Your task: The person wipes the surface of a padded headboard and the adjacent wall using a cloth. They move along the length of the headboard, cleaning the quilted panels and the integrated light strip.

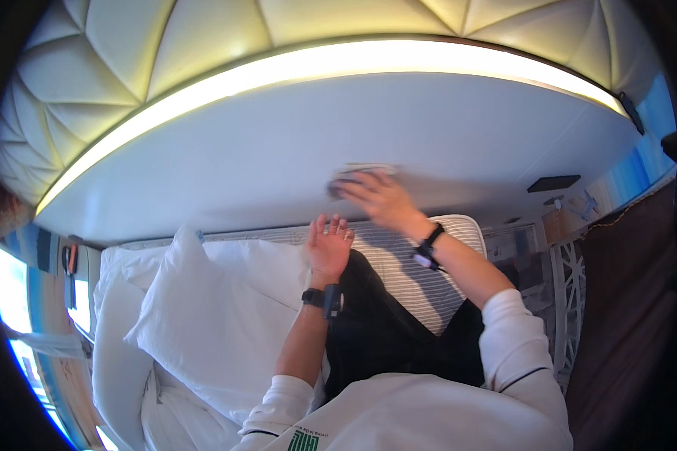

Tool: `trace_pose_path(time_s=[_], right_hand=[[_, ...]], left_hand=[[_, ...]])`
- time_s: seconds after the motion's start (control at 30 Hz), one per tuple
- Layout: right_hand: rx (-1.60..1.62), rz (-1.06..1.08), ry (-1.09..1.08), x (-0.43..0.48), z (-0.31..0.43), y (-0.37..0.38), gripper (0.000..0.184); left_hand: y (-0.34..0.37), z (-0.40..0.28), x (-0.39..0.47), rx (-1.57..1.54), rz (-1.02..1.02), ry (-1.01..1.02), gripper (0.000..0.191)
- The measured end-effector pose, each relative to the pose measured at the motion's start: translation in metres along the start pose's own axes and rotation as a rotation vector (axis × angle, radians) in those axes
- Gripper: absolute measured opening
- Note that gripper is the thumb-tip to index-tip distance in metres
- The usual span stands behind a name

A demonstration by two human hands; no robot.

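Observation:
My right hand (pixel 381 200) presses a pale cloth (pixel 366 169) flat against the smooth white headboard panel (pixel 259 152); the hand and cloth are blurred. A darker patch shows at the cloth's left end. To the lower left of it, my left hand (pixel 331 245) is raised palm up with its fingers slightly curled and nothing in it, just over the edge of the striped mattress (pixel 409 270). Both wrists wear dark bands with small devices. Above the panel runs a curved, lit strip (pixel 372 56).
White pillows (pixel 203 304) and rumpled bedding lie on the left of the mattress. Cream padded upholstery (pixel 350 20) arches over the light strip. A dark rectangular plate (pixel 554 183) sits at the panel's right, near a brown curtain (pixel 620 293) and a white lattice tower shape (pixel 567 304).

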State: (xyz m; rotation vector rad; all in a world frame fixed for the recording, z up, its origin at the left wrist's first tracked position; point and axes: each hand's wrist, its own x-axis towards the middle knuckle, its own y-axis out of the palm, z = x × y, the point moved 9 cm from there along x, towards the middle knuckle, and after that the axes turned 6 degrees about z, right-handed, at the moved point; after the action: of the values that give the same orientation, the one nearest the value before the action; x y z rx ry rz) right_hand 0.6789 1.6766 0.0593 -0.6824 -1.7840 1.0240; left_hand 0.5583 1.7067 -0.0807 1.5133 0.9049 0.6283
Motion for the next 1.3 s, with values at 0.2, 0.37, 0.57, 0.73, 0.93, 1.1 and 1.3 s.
trace_pose_path(time_s=[0.2,0.37,0.57,0.73,0.93,1.1,1.3], right_hand=[[0.128,-0.089,-0.042,0.028,0.007,-0.005,0.046],[-0.079,-0.285,0.103,-0.058,-0.056,-0.031,0.035],[-0.223,-0.365,0.791,-0.167,-0.147,-0.063,0.04],[0.294,-0.696,1.224,-0.172,-0.152,-0.017,0.05],[0.425,-0.562,0.832,-0.03,0.0,0.015,0.062],[0.279,-0.491,0.87,-0.04,-0.034,-0.006,0.063],[0.135,-0.865,1.159,-0.152,-0.177,-0.085,0.063]], left_hand=[[0.003,-0.003,0.0,0.083,0.089,-0.028,0.03],[0.007,0.0,0.001,0.154,0.071,-0.055,0.03],[0.01,0.004,0.001,0.16,0.103,-0.076,0.032],[0.004,0.004,0.004,0.174,0.017,-0.07,0.033],[0.002,0.01,0.018,0.256,-0.083,-0.085,0.034],[-0.01,0.003,0.021,0.167,-0.191,-0.038,0.037],[-0.008,0.006,0.023,0.166,-0.118,-0.063,0.033]])
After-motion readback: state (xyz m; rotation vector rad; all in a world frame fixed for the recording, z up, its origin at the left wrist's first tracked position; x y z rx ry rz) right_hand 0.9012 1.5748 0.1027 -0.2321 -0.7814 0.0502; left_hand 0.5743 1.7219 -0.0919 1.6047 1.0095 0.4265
